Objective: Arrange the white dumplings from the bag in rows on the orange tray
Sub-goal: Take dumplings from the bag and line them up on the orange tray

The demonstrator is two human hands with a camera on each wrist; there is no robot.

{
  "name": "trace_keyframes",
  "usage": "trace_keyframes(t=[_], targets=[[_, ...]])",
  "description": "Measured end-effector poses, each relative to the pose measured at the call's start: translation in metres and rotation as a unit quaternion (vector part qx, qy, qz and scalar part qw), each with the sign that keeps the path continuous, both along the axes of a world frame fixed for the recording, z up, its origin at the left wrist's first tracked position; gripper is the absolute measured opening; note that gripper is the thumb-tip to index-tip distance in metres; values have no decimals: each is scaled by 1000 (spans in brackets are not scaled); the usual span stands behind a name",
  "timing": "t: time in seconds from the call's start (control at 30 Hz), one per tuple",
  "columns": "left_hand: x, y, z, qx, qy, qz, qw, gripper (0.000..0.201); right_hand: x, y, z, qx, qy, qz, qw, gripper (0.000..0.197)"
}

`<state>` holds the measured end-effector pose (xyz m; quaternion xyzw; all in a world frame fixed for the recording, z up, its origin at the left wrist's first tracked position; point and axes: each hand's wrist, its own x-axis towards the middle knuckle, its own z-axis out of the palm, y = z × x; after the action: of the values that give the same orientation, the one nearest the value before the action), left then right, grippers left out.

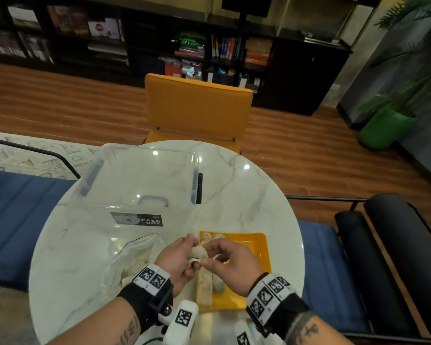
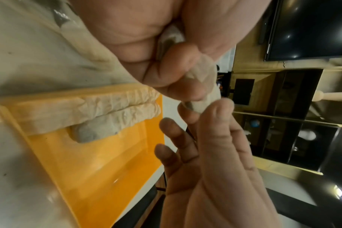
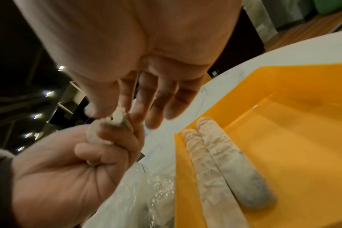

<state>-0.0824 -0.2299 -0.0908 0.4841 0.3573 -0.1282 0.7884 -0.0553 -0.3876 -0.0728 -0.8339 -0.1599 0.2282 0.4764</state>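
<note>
Above the left edge of the orange tray (image 1: 249,257), my left hand (image 1: 193,258) grips a small clump of white dumplings (image 1: 198,252) in its curled fingers. My right hand (image 1: 209,260) pinches the end of one dumpling (image 3: 118,117) in that clump between thumb and forefinger, its other fingers straight. On the tray (image 3: 283,123), two rows of dumplings (image 3: 215,154) lie side by side along the left wall, the inner row shorter. The clear plastic bag (image 1: 135,260), with more dumplings inside, lies on the table left of the tray.
A large clear plastic box (image 1: 135,180) stands on the round marble table (image 1: 246,200) behind the bag. An orange chair (image 1: 197,105) is at the far side, and blue seats flank the table. The right part of the tray (image 2: 88,169) is bare.
</note>
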Motion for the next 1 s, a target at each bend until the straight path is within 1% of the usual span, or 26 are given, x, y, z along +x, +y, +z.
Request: trace_keyframes(t=[0.07,0.17,0.27,0.37,0.47,0.53,0.57,0.63,0.73,0.77,0.87,0.9,0.93,1.0], targets=[[0,-7,5,-4,-6,-10,1000,31,-4,1,-1,32,-23,-58,998,6],[0,-14,7,4,-21,-42,999,35,-4,-2,-2,30,-17,-87,996,13],[-4,-17,9,47,-52,-89,994,39,-3,-9,-1,12,-27,-90,995,18],[-10,-18,10,115,-91,-127,981,30,2,-16,4,-6,-29,-98,995,17],[-12,-16,14,152,-127,-182,963,19,6,-21,12,-18,-44,-103,994,11],[-13,-16,18,174,-144,-205,953,13,6,-22,17,-10,-56,-107,993,7],[-13,-17,19,184,-152,-208,949,11,6,-22,19,-3,-55,-109,993,6],[-13,-17,21,192,-164,-208,945,11,3,-21,20,4,-52,-108,993,8],[-14,-16,22,180,-168,-202,948,26,1,-20,17,12,-41,-103,994,7],[-14,-15,21,182,-166,-205,947,26,0,-20,17,11,-44,-107,993,9],[-15,-12,17,213,-164,-218,938,10,-2,-20,23,19,-65,-124,990,8],[-16,-12,15,218,-165,-218,937,8,-3,-20,25,27,-68,-125,990,7],[-16,-12,15,219,-165,-219,937,10,-4,-19,27,32,-67,-122,990,6],[-16,-11,13,215,-161,-211,940,20,-5,-19,27,30,-56,-111,992,8]])
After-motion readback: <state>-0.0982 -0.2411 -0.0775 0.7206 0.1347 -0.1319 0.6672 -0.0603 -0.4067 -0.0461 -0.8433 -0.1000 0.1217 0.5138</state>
